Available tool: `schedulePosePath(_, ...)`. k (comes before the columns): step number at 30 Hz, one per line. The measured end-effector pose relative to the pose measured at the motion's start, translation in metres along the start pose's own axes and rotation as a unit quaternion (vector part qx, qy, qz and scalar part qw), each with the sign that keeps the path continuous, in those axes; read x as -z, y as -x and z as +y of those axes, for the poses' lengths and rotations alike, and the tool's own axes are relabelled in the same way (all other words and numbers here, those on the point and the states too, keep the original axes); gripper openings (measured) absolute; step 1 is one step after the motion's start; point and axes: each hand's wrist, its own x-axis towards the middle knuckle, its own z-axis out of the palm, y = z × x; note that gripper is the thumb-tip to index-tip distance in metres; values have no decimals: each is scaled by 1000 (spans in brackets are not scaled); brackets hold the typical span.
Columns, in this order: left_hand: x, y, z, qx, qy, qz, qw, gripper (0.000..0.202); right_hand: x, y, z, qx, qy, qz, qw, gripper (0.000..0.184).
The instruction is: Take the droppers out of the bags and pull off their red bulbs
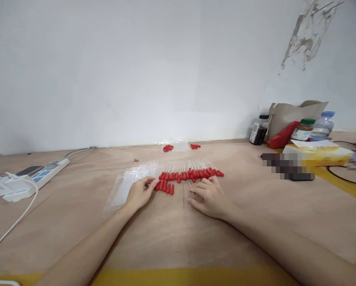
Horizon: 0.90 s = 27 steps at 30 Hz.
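Observation:
My left hand point(140, 192) has its thumb and index finger closed at the left end of a short row of loose red rubber bulbs point(168, 188), pinching the endmost bulb. My right hand point(209, 197) rests over thin glass tubes point(183, 194), its fingers bent and the thumb apart from them; part of the tubes is hidden beneath it. Just beyond both hands lies a row of droppers point(189, 174), red bulbs toward me and clear tubes pointing to the wall. Clear plastic bags point(122, 190) lie beside and under my left hand.
Near the wall are another clear bag point(179, 146) and small groups of red bulbs point(195, 146). At left lies a power strip point(47, 174) with a white cable point(23, 214). Bottles point(258, 131), a grey bag point(293, 115) and a yellow-white pack point(323, 153) stand at right.

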Motion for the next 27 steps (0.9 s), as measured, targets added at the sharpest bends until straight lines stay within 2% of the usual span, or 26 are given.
schedulePosePath(6, -2, -1, -3, 5, 0, 23, 1000, 30, 0, 0, -3, 4, -8, -20, 1000, 36)
schedulePosePath(10, -3, -3, 1, -26, -19, 42, 999, 28, 2, 0, -1, -13, -19, 1, 1000, 33)
schedulePosePath(15, 1, -15, 24, -68, -85, 21, 994, 27, 9, 0, 12, -117, -20, 52, 992, 21)
schedulePosePath(21, -8, -37, 39, -39, -128, -21, 991, 32, 14, 1, 30, -304, 0, 4, 953, 30)
schedulePosePath(24, -13, -40, 38, -17, -139, -37, 989, 33, 11, -2, 29, -341, -17, -27, 940, 34)
schedulePosePath(27, -15, -40, 35, -5, -130, -37, 991, 34, 7, -6, 25, -343, -17, -50, 938, 33)
